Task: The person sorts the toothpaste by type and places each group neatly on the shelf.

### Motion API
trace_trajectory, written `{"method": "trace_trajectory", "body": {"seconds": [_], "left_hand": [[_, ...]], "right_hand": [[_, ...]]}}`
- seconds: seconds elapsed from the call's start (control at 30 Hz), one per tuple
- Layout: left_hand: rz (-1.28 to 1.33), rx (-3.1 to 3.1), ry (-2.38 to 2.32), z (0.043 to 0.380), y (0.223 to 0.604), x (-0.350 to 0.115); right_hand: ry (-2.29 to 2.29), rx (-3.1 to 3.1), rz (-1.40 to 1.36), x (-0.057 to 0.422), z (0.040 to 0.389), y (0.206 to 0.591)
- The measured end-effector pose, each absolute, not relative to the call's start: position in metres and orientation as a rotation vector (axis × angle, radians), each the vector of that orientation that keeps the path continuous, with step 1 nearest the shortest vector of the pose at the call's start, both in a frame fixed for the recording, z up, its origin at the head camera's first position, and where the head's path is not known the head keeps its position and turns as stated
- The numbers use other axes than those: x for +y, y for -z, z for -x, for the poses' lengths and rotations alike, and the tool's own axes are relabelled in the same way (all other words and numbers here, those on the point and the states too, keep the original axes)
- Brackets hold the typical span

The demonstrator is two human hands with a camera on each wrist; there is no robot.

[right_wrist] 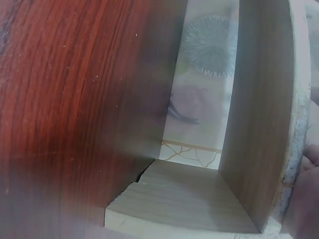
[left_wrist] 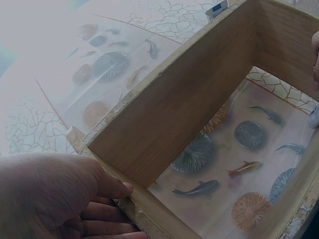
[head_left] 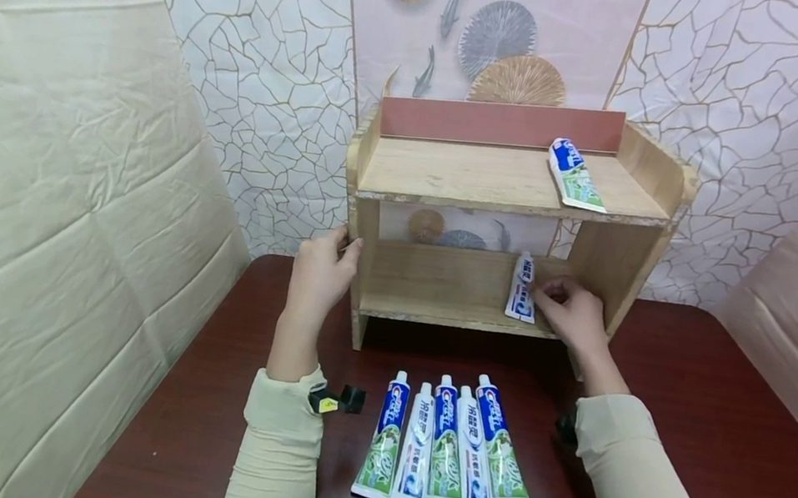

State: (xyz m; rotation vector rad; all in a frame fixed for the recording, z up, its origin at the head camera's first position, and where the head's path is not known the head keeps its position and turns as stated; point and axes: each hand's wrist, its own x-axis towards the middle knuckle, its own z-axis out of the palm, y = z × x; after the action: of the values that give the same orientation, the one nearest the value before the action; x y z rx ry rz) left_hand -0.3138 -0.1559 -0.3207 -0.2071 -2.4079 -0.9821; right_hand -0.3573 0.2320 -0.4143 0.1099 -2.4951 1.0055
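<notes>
My left hand (head_left: 321,268) grips the left side panel of a two-tier wooden shelf (head_left: 432,283), its thumb on the front edge; the left wrist view also shows this hand (left_wrist: 65,194) at the wood. On the lower tier, toward the right, lies a white toothpaste tube (head_left: 521,290) with blue lettering, cap to the back. My right hand (head_left: 576,310) pinches that tube's right edge between curled fingers and thumb. In the right wrist view, only a blurred part of the right hand (right_wrist: 309,199) shows beyond the board.
A blue-and-green toothpaste tube (head_left: 577,176) lies on the upper tier at the right. In front of the shelf, several tubes, blue-green ones (head_left: 444,448) alternating with white ones (head_left: 416,449), lie side by side on the dark red table (head_left: 187,423). A patterned wall cloth (head_left: 267,97) hangs behind.
</notes>
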Motion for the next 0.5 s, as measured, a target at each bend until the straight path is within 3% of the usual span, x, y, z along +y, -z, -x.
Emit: {"method": "trace_trajectory", "body": {"seconds": [0.5], "left_hand": [[0.21,-2.407,1.007,0.3129,0.3203,-0.1557]], "right_hand": [[-0.998,-2.501,-0.119,0.2312,0.3564,0.4169]]}}
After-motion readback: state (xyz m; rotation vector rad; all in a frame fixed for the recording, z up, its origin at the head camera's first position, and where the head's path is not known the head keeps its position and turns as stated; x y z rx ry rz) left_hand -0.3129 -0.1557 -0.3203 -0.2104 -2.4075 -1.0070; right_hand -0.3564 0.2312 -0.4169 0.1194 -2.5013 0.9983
